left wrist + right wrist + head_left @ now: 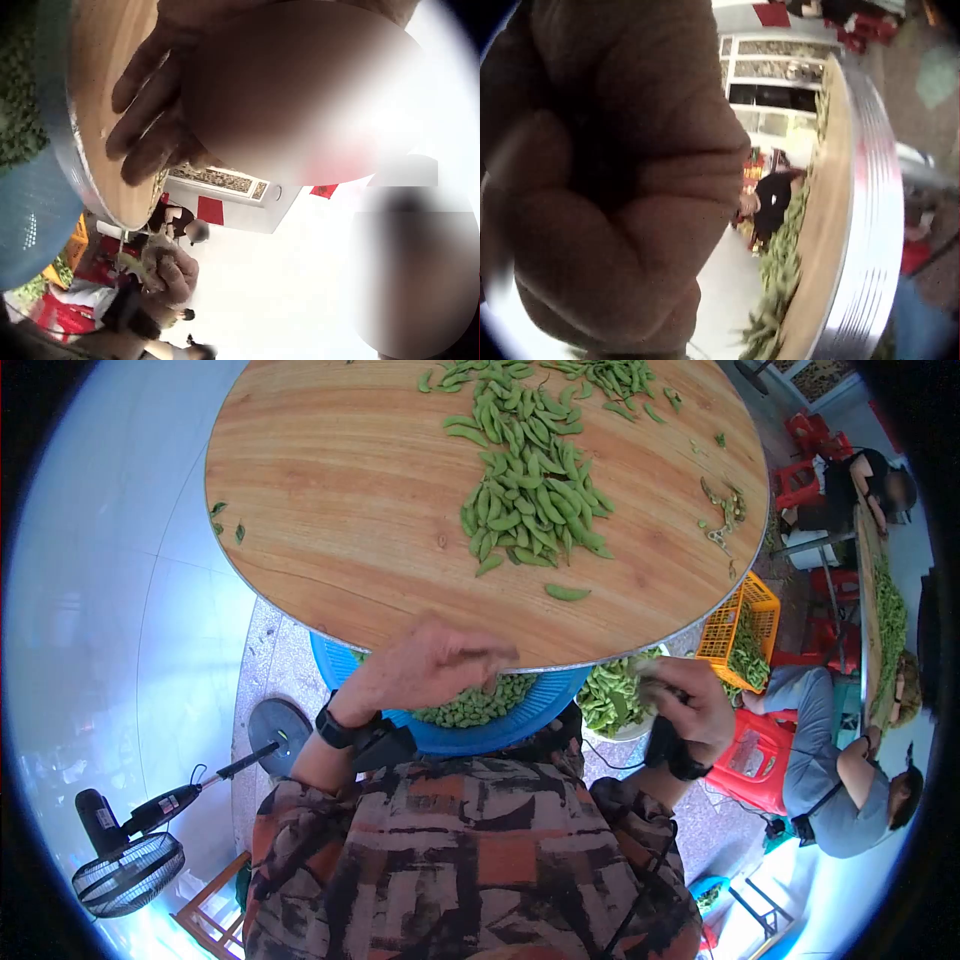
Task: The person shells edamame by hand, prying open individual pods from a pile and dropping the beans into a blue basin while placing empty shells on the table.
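Over the near table edge, my left hand point(430, 660) has its fingers extended and slightly bent, with nothing visible between them; the left wrist view shows them point(142, 120) above the wood. My right hand point(690, 705) is beside the white bowl of green pods point(610, 695), its fingers curled. In the left wrist view a pale green pod point(133, 264) shows at the right hand's point(172, 274) fingertips. The right wrist view shows curled fingers point(592, 247), their inside dark. A pile of green pods point(530, 510) lies on the table point(340, 510). A blue basin point(450, 738) holds shelled beans point(475, 705).
One loose pod point(567, 592) lies near the pile, with scraps point(725, 515) at the table's right. A yellow crate point(770, 610) and red stool point(745, 765) stand at right, near a seated person point(840, 790). A fan point(130, 870) is at lower left.
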`<action>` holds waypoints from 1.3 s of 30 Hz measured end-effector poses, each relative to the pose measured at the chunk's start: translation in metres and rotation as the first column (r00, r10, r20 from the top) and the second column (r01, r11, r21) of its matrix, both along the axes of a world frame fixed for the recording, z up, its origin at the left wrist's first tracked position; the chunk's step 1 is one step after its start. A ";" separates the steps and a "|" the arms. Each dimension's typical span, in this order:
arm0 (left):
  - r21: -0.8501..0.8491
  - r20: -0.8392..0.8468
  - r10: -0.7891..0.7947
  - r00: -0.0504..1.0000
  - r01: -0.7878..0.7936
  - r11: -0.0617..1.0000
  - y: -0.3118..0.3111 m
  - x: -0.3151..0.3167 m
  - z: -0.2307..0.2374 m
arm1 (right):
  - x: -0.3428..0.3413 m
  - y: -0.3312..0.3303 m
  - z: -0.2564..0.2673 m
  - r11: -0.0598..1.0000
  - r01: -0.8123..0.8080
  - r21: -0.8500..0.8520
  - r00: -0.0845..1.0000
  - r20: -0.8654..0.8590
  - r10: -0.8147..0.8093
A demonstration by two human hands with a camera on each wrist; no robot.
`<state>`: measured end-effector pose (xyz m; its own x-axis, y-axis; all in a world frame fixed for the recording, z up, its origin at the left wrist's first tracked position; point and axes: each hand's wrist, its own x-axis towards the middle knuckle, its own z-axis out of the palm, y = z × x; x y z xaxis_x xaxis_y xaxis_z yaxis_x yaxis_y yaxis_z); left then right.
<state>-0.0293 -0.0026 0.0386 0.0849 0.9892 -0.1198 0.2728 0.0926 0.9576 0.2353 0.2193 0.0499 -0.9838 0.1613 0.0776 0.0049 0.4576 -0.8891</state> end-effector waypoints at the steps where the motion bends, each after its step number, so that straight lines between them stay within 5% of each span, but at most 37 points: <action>1: 0.089 -0.175 0.107 0.979 -0.092 0.992 0.008 0.002 -0.003 | 0.014 0.002 0.003 0.983 0.178 0.034 0.977 0.117 -0.181; 2: 0.193 -0.334 0.221 0.916 -0.163 0.967 0.018 0.004 -0.006 | 0.021 0.003 0.005 0.934 0.346 0.090 0.906 0.224 -0.358; 3: 0.195 -0.333 0.219 0.917 -0.160 0.968 0.032 0.009 -0.009 | 0.023 0.006 0.004 0.932 0.349 0.092 0.905 0.225 -0.361; 5: 0.463 -0.538 0.389 0.748 -0.123 0.878 0.062 0.021 -0.017 | 0.022 0.013 0.000 0.923 0.339 0.184 0.894 0.243 -0.377; 8: 0.385 -0.677 0.429 0.599 -0.208 0.899 0.089 0.031 -0.040 | -0.004 -0.001 -0.010 0.883 0.454 0.119 0.871 0.151 -0.468; 12: 0.381 -0.635 0.445 0.631 -0.246 0.891 0.091 0.031 -0.037 | -0.043 -0.019 -0.039 0.811 0.577 -0.093 0.816 0.077 -0.572; 13: 0.379 -0.502 0.446 0.741 -0.275 0.884 0.086 0.028 -0.037 | -0.051 -0.024 -0.039 0.810 0.578 -0.096 0.816 0.078 -0.573; 15: 0.366 -0.357 0.433 0.828 -0.303 0.880 0.078 0.025 -0.031 | -0.065 -0.034 -0.038 0.694 0.541 -0.475 0.834 0.199 -0.514; 17: 0.092 -0.072 0.452 0.889 -0.445 0.891 0.069 0.027 -0.021 | -0.073 -0.040 -0.040 0.674 0.487 -0.556 0.868 0.220 -0.445; 24: -0.027 0.082 0.517 0.852 -0.516 0.856 0.046 0.026 -0.032 | -0.089 -0.049 -0.036 0.649 0.356 -0.673 0.929 0.178 -0.325; 26: -0.126 0.238 0.511 0.826 -0.496 0.859 0.042 0.025 -0.027 | -0.089 -0.048 -0.037 0.652 0.337 -0.679 0.937 0.178 -0.299; 30: -0.112 0.219 0.504 0.836 -0.491 0.864 0.036 0.024 -0.027 | -0.089 -0.049 -0.039 0.645 0.284 -0.710 0.956 0.163 -0.242; 33: -0.254 0.441 0.486 0.754 -0.415 0.874 0.032 0.024 -0.035 | -0.089 -0.050 -0.036 0.680 0.253 -0.688 0.964 0.120 -0.237; 35: -0.264 0.902 0.304 0.308 -0.167 0.950 0.028 0.026 -0.043 | -0.088 -0.049 -0.037 0.692 0.217 -0.689 0.972 0.087 -0.218; 37: -0.261 0.919 0.301 0.253 -0.179 0.949 0.026 0.034 -0.044 | -0.086 -0.046 -0.041 0.455 0.153 -0.877 0.984 0.093 -0.151; 39: -0.261 0.934 0.297 0.196 -0.191 0.946 0.027 0.037 -0.045 | -0.086 -0.048 -0.042 0.477 0.155 -0.865 0.982 0.083 -0.167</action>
<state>0.0081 0.0242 -0.0062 -0.0573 0.9765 -0.2077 -0.8852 0.0465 0.4629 0.1488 0.1718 0.0079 -0.9335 0.3083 -0.1832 -0.0176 -0.5497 -0.8351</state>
